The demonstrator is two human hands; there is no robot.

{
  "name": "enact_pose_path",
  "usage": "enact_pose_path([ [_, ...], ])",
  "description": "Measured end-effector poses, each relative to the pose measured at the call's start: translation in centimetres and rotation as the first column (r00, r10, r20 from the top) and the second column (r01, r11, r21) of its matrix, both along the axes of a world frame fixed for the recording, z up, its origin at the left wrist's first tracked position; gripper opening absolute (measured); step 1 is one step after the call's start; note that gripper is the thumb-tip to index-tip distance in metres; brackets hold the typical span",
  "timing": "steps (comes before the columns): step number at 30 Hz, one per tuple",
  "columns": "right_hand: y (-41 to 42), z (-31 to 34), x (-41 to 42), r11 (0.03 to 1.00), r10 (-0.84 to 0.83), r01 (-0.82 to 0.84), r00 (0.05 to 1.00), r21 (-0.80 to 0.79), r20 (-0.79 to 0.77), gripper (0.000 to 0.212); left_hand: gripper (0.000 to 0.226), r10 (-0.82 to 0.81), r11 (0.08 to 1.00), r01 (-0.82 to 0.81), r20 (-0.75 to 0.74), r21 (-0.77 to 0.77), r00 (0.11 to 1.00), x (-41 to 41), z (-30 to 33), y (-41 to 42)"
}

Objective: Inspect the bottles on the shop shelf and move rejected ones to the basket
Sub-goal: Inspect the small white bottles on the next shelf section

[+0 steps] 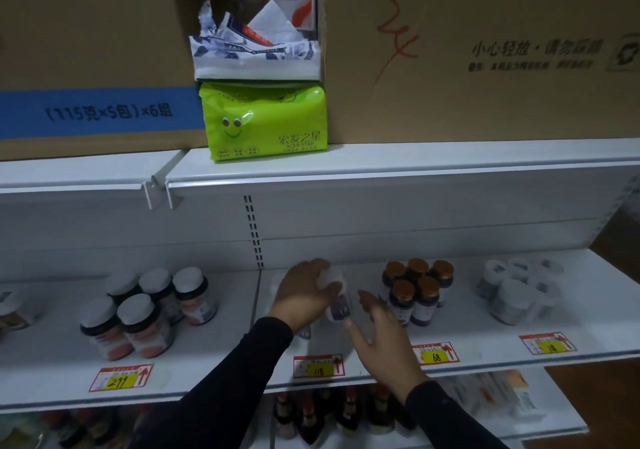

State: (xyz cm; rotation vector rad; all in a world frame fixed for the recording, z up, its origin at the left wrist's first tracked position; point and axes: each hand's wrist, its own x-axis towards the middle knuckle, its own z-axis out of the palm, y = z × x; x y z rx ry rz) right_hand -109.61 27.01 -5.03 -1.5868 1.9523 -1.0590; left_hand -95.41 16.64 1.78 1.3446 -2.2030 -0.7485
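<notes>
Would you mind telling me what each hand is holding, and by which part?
The left hand grips a white-capped bottle by its cap end; the right hand holds nothing.

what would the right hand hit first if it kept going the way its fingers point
Most likely the white-capped bottle with a purple label that the left hand grips by the cap; the right hand has straight fingers aimed up-left at it, the thumb nearly touching. Depth is unclear.
</notes>
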Motion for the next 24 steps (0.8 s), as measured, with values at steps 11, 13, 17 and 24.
enact_pose_path([
  [11, -0.4, 2.5, 4.0, 0.982, 0.125, -0.11, 0.988, -0.151, 0.093, 0.067, 0.022, 0.14, 0.973, -0.055, -0.386, 0.225, 0.912, 3.2, 2.5, 0.3],
  [13, -0.5, 2.9, 4.6, 0.979, 0.129, -0.111, 0.986, -0.168, 0.102, 0.062, 0.011, 0.158, 0.964, -0.039, -0.45, 0.262, 0.879, 3.8, 2.7, 0.5],
  [17, -0.6, 3.6, 5.6, 0.978, 0.133, -0.11, 0.984, -0.175, 0.121, 0.061, 0.022, 0.133, 0.961, 0.009, -0.492, 0.276, 0.86, 4.7, 3.3, 0.9],
  [24, -0.6, 3.6, 6.5, 0.968, 0.15, -0.118, 0.98, -0.22, 0.132, 0.055, 0.01, 0.114, 0.949, 0.069, -0.539, 0.308, 0.834, 6.0, 4.4, 1.4],
])
